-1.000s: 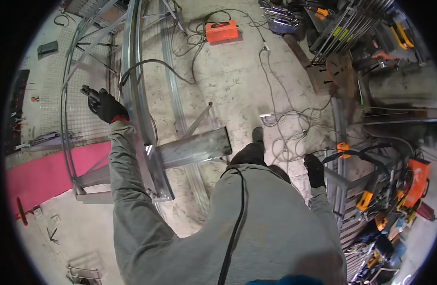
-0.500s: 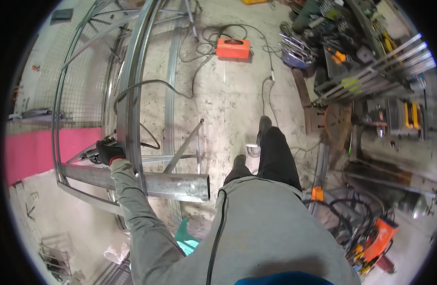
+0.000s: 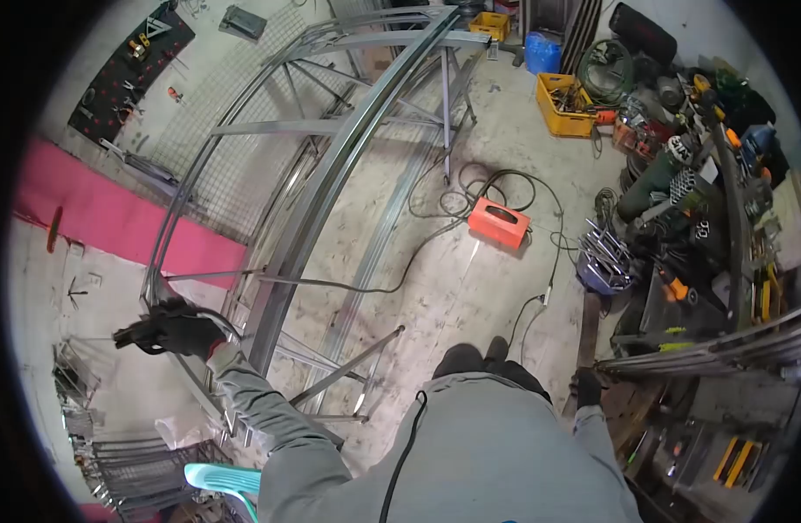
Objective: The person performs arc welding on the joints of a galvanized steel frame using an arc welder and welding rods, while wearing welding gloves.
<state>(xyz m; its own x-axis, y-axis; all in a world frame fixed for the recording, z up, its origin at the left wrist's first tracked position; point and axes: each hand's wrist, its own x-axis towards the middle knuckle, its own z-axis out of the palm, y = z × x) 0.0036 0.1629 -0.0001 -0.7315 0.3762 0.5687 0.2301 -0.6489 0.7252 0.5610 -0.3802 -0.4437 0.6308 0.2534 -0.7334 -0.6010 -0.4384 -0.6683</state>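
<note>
My left hand (image 3: 184, 331), in a black glove, is closed around a black welding electrode holder (image 3: 132, 335). A dark cable (image 3: 348, 286) loops past the steel frame near this hand and leads back to a red-orange welding machine (image 3: 500, 223) on the floor. Beside my left hand stands the large curved steel frame (image 3: 322, 192), with its long rail to the right of the glove. My right hand (image 3: 585, 388), also gloved in black, hangs low at my right side near a brown metal bar (image 3: 590, 331). Its fingers are too small and dark to make out.
Behind the frame lies wire mesh (image 3: 252, 122) and a pink strip (image 3: 95, 196). At the right are a bundle of metal bars (image 3: 723, 353), a container of rods (image 3: 605, 270), a green gas cylinder (image 3: 658, 179) and a yellow crate (image 3: 564, 105). A turquoise chair (image 3: 222, 476) is low left.
My view has swung, bringing more of the frame and the far floor into sight. My left hand has moved out to the frame's left side with the electrode holder. My right hand has come into view.
</note>
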